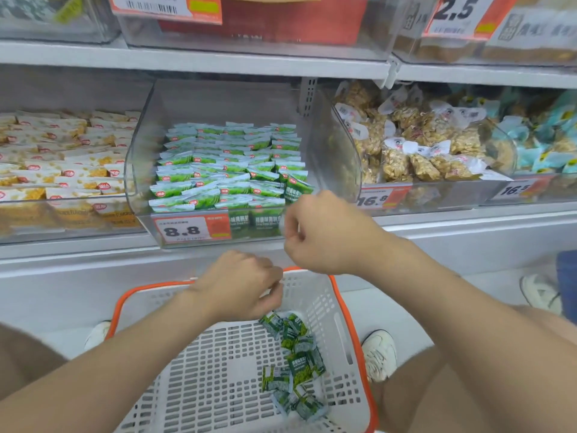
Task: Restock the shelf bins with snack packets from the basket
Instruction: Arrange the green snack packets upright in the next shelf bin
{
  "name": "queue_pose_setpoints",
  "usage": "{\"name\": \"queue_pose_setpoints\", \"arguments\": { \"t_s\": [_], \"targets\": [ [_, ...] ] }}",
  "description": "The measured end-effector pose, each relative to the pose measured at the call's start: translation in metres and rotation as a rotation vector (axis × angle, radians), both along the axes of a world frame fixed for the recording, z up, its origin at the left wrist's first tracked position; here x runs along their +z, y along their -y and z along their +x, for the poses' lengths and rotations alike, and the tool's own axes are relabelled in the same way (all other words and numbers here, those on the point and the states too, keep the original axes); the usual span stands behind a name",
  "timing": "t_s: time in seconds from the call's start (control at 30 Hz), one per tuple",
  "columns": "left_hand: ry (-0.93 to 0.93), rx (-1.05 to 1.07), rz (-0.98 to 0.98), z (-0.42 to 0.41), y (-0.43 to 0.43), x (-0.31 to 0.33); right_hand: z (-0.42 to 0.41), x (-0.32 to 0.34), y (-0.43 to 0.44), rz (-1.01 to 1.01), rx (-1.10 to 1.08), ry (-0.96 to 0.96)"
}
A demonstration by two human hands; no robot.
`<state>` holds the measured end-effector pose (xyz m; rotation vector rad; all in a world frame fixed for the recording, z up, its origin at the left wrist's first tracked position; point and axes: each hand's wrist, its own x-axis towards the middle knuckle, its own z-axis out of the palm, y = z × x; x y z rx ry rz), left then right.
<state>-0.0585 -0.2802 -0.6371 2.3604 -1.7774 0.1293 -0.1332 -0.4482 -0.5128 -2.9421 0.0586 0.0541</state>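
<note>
A clear shelf bin (pixel 142 170) with an 8.8 price tag holds neat rows of green snack packets (pixel 224 170). Below it stands a white basket (pixel 193 370) with an orange rim; several loose green packets (pixel 296 364) lie at its right side. My left hand (pixel 243 285) reaches into the basket, fingers curled down on the topmost packet (pixel 271 323). My right hand (pixel 324 232) is at the bin's front right corner, fingers curled, its fingertips at a tilted green packet (pixel 295 187) in the front row.
A bin of white and yellow packets (pixel 62 164) sits to the left, and bins of bagged nut snacks (pixel 421 151) and blue packets (pixel 543 145) to the right. An upper shelf (pixel 218 62) overhangs the bins. White shoes (pixel 379 351) stand beside the basket.
</note>
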Motion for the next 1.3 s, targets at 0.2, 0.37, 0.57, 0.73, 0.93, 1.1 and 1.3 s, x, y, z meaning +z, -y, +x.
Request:
{"name": "queue_pose_setpoints", "arguments": {
  "t_s": [0.2,0.37,0.57,0.73,0.93,1.1,1.3],
  "targets": [
    [-0.355,0.096,0.514,-0.02,0.011,-0.1,-0.033,-0.077,-0.009,-0.207,0.199,-0.543],
    [-0.479,0.109,0.811,-0.042,0.016,-0.18,-0.046,-0.132,-0.009,-0.232,0.279,-0.76],
    [-0.55,0.101,0.793,-0.074,0.027,-0.244,-0.046,-0.159,-0.008,-0.264,0.351,-0.846],
    [-0.345,0.013,0.783,-0.096,0.024,-0.281,-0.039,-0.165,-0.006,-0.262,0.396,-0.837],
    [-0.367,0.254,0.773,-0.103,0.025,-0.29,-0.035,-0.167,-0.006,-0.264,0.405,-0.835],
    [-0.892,0.488,0.546,-0.082,0.014,-0.284,-0.03,-0.169,-0.008,-0.276,0.41,-0.828],
    [-1.518,0.67,0.257,-0.037,0.008,-0.208,-0.009,-0.145,-0.01,-0.318,0.426,-0.715]
  ]
}}
